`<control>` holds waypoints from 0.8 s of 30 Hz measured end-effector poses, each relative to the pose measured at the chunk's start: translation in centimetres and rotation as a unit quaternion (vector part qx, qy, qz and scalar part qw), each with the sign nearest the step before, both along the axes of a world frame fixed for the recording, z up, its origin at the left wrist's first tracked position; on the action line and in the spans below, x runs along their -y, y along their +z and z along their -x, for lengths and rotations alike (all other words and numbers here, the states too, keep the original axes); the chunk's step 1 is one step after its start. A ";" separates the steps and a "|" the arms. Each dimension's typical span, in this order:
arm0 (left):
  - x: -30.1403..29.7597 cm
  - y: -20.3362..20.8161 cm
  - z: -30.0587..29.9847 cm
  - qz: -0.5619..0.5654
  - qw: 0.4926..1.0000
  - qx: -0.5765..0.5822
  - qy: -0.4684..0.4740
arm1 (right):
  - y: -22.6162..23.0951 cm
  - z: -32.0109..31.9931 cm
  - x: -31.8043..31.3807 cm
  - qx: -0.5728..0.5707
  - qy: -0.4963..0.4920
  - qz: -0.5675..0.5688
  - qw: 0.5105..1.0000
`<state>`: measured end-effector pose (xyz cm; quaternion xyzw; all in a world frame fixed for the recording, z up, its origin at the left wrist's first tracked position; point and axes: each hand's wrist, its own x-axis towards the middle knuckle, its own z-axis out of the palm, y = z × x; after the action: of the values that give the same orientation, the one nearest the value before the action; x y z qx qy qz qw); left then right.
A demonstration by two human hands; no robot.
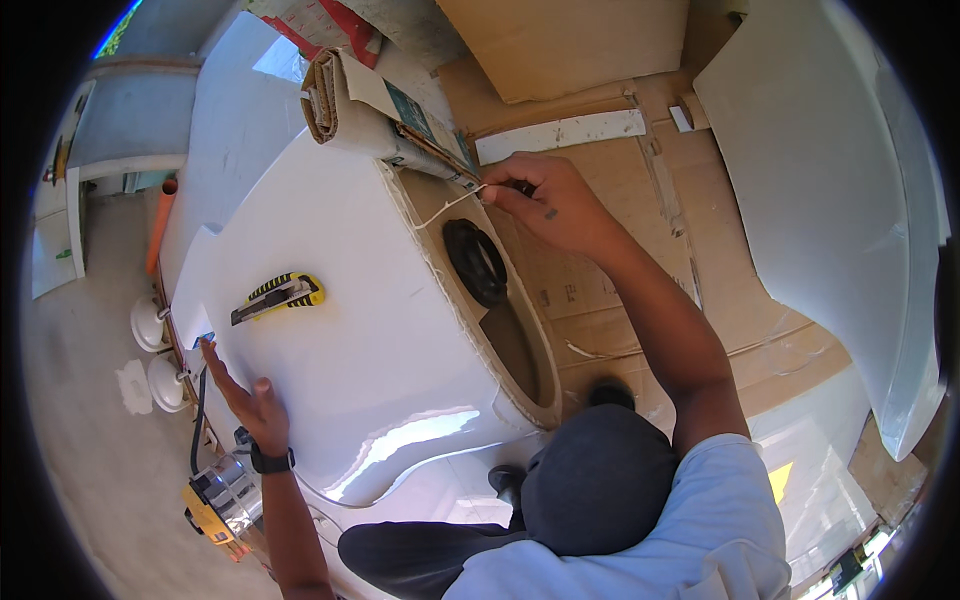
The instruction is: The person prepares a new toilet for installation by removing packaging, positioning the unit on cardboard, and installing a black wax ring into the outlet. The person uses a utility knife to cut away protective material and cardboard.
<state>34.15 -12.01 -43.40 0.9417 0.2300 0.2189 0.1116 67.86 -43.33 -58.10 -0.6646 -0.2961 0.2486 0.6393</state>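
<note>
My right hand [548,203] pinches the end of a thin pale strip [447,208]. That strip runs to the rough rim of a large glossy white moulded shell [370,340]. Inside the shell's long opening, a black oval ring-like piece [475,262] shows against the brown inner wall. My left hand [252,412] lies with fingers stretched along the shell's left edge, holding nothing, its fingertips by a small blue patch [204,339]. A yellow and black utility knife [278,298] rests on the shell's upper face, between my hands.
Folded cardboard [365,110] sits at the shell's far end. A yellow and silver power tool [225,500] with a black cord is beside my left forearm. Flattened cardboard [590,260] covers the floor on the right, beneath another large white shell [830,200]. An orange pipe [160,228] stands at left.
</note>
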 end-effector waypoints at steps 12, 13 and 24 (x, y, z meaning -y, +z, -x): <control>-0.7 0.3 0.9 0.010 0.999 0.042 -0.017 | 15.8 0.5 -3.1 -0.256 0.019 -0.111 0.960; -0.7 0.4 0.9 0.011 0.999 0.047 -0.024 | 16.3 0.5 -3.9 -0.226 0.028 -0.053 0.972; -0.9 0.3 1.6 0.001 0.996 0.085 0.004 | 22.7 -6.5 0.8 0.550 0.112 0.575 0.595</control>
<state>32.51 -11.13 -43.06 0.9185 0.2239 0.2983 0.1312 74.40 -44.09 -35.36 -0.8666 -0.4595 0.0242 -0.1930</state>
